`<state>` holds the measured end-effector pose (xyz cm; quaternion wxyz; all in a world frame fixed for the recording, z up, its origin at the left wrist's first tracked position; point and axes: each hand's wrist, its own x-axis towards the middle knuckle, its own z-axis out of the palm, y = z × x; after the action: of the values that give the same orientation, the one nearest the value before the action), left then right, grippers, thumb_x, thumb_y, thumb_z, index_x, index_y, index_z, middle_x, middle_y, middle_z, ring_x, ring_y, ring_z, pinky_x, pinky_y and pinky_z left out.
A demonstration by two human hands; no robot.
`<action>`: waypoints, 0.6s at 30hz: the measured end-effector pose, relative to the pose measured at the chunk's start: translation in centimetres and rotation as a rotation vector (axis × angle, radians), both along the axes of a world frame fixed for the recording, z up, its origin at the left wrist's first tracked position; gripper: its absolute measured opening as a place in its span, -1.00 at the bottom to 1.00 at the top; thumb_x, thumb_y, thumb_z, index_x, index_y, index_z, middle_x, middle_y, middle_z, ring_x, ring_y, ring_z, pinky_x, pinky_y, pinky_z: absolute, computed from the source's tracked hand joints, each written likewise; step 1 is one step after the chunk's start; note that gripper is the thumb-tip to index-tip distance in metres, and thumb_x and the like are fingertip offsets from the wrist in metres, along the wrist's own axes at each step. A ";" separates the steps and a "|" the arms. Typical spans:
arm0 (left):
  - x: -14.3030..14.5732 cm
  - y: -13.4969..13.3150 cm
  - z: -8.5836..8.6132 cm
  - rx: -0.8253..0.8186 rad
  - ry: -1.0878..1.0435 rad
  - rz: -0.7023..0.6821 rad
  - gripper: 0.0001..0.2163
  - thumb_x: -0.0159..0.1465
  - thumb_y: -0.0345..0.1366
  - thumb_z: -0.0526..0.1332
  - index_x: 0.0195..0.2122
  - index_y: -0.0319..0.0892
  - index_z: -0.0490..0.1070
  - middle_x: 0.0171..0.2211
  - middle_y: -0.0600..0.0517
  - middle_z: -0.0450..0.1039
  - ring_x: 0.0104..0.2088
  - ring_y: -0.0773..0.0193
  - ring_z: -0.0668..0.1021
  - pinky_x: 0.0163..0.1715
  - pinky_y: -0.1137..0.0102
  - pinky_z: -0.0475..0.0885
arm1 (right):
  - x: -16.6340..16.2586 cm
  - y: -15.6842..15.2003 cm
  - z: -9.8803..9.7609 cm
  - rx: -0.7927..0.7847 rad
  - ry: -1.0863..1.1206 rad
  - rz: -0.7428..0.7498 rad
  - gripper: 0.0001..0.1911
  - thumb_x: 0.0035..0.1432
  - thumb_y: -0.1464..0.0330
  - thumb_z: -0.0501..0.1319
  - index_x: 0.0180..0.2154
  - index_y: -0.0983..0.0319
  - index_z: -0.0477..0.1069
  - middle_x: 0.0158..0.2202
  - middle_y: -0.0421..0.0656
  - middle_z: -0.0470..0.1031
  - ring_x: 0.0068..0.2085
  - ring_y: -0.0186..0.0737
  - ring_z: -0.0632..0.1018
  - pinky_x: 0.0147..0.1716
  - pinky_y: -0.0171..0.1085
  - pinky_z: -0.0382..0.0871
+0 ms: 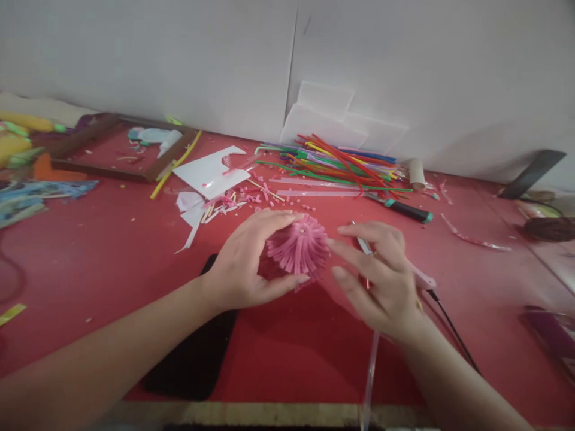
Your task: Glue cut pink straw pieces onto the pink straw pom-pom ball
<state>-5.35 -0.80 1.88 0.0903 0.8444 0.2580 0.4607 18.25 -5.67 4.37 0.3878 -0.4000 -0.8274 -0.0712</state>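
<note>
A round pink flower-like tuft of many thin fuzzy strips [302, 245] is in the middle, its strips fanning down from a small centre. My left hand [251, 257] curves round its left side, thumb below and fingers above, gripping it. Off its right side is my right hand [381, 269], fingers spread and slightly bent, one fingertip at or close to the strips. Partly hidden behind that hand lies a pink corded tool [423, 278]. Beneath my left forearm sits a flat black phone-like slab [193, 359].
Colourful pipe cleaners [336, 164] are heaped at the back beside a cardboard tube [417, 173] and a black-and-teal cutter [408, 211]. Pink scraps and white card [209, 170] lie left of them. A brown frame [101, 170] stands further left. A clear strip [371, 377] crosses the front edge.
</note>
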 end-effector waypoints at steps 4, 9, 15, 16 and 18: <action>0.0 -0.2 0.4 0.070 0.028 0.004 -0.32 0.14 -0.14 0.42 0.23 -0.24 0.22 0.08 -0.25 0.49 0.11 -0.02 0.53 0.15 0.07 0.45 | -1.6 -0.2 -0.8 -0.010 -0.061 0.028 -0.64 0.22 0.33 0.24 0.06 0.21 0.45 0.11 0.03 0.38 0.11 0.04 0.39 0.14 0.09 0.26; -0.1 -0.2 0.5 0.059 0.028 -0.029 -0.30 0.14 -0.10 0.41 0.25 -0.21 0.19 0.12 -0.27 0.46 0.14 -0.07 0.50 0.15 0.03 0.46 | -1.7 -0.1 -1.1 -0.011 -0.092 0.003 -0.61 0.24 0.28 0.22 0.10 0.17 0.42 0.17 0.02 0.31 0.16 0.08 0.34 0.16 0.14 0.24; -0.2 -0.3 0.4 0.031 0.050 0.005 -0.33 0.17 -0.12 0.37 0.25 -0.11 0.17 0.11 -0.21 0.47 0.14 -0.08 0.51 0.11 -0.01 0.48 | 0.9 0.2 0.6 -0.065 -0.047 -0.113 -0.61 0.25 0.31 0.20 0.11 0.13 0.38 0.12 0.01 0.35 0.12 0.02 0.42 0.05 0.04 0.35; -0.2 -0.2 0.4 0.028 0.046 0.007 -0.34 0.16 -0.12 0.37 0.25 -0.12 0.18 0.10 -0.21 0.47 0.13 -0.08 0.51 0.11 -0.01 0.48 | 2.0 0.1 0.7 -0.091 -0.023 -0.204 -0.61 0.23 0.32 0.21 0.10 0.14 0.37 0.07 0.01 0.39 0.09 0.01 0.45 0.00 0.00 0.39; -0.2 -0.2 0.4 0.031 0.035 -0.003 -0.33 0.15 -0.12 0.39 0.24 -0.14 0.19 0.09 -0.22 0.48 0.12 -0.08 0.51 0.10 0.00 0.48 | 4.8 -0.2 0.3 -0.212 -0.037 -0.390 -0.62 0.20 0.33 0.22 0.07 0.16 0.37 -0.04 -0.01 0.46 -0.02 -0.01 0.51 -0.10 -0.05 0.41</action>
<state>-5.57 -1.01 2.31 0.0735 0.8540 0.2512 0.4496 23.02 -5.90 4.70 0.3071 -0.5894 -0.7444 -0.0649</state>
